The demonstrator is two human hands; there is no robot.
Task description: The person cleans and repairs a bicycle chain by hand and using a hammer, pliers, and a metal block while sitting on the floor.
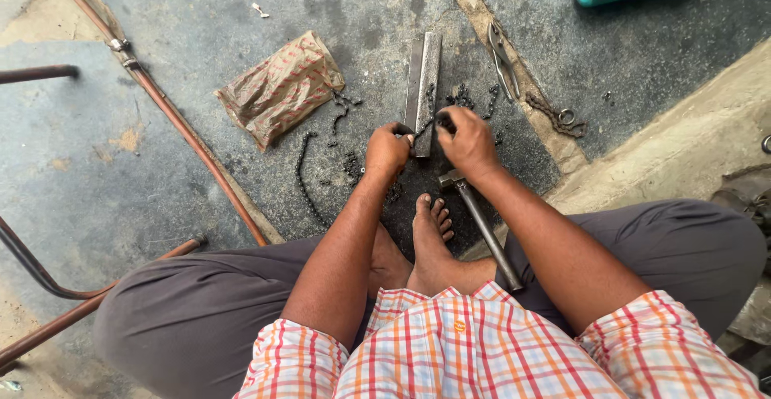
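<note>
Oily concrete floor (241, 14), person seated cross-legged.
Left hand (387, 148) and right hand (467, 142) each pinch one end of a short chain piece (424, 126) stretched over the steel bar (423, 86); hammer (480, 222) just below.

Hammer (482, 221) and pliers (502, 60) crowd the right; leftward, seemingly open floor (120, 174).

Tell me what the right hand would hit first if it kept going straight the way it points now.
The right hand points away from the body and slightly left, toward the metal bar lying on the floor. It would likely meet that bar's near end first, along with the chain piece stretched between both hands; depth is hard to judge.
</note>
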